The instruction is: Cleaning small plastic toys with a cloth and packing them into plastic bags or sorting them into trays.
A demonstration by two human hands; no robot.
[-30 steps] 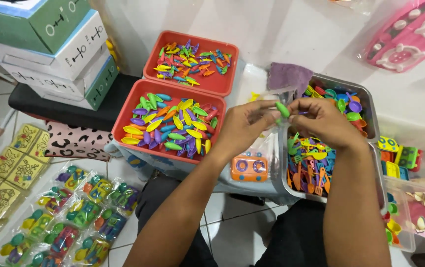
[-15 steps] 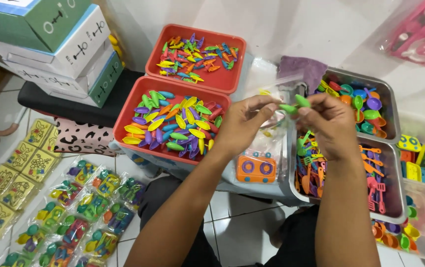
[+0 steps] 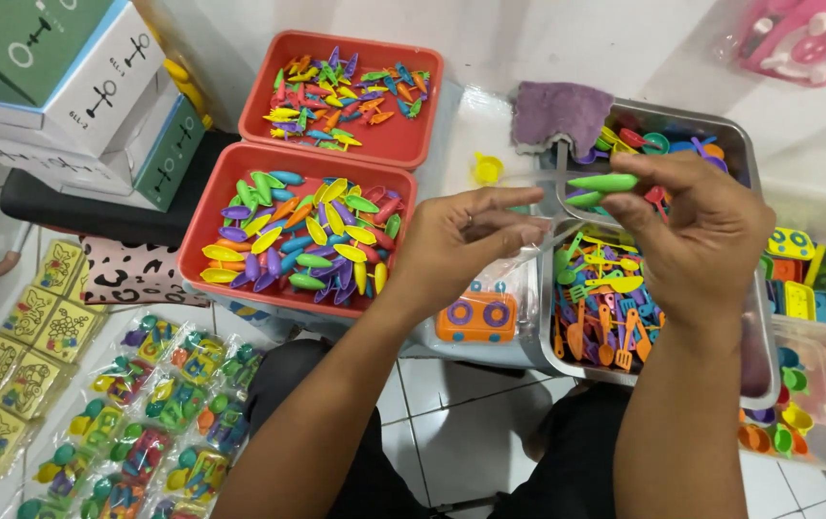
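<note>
The person sits with both arms stretched out over a low table full of little toys; the right hand (image 3: 697, 226) is lifted up, and its thumb and first fingers are pinched shut on small green plastic toy pieces (image 3: 600, 185) that stick out to the left, just above the metal trays; the left hand (image 3: 466, 240) sits a little lower and to the left, its fingers closed on the edge of a thin clear plastic bag (image 3: 519, 252); the bag hangs between the two hands, and the green pieces are near its top but I cannot tell if they touch it.

Under the bag lies a small orange toy stove with purple rings (image 3: 476, 318); right beside it is a shiny metal tray of tiny toy forks and spatulas (image 3: 605, 312), and behind that a second metal tray of small colourful toy spoons and bowls (image 3: 682, 144) with a purple cloth (image 3: 559, 111) at its corner; a tiny yellow cup (image 3: 487, 169) stands alone near the cloth.

On the left are two red plastic trays; the near red tray (image 3: 300, 231) holds bright leaf-shaped pieces, and the far red tray (image 3: 341, 96) holds smaller mixed ones; down on the white floor lie many sealed packs of toys (image 3: 158, 413) and flat yellow packs (image 3: 9, 365).
</note>
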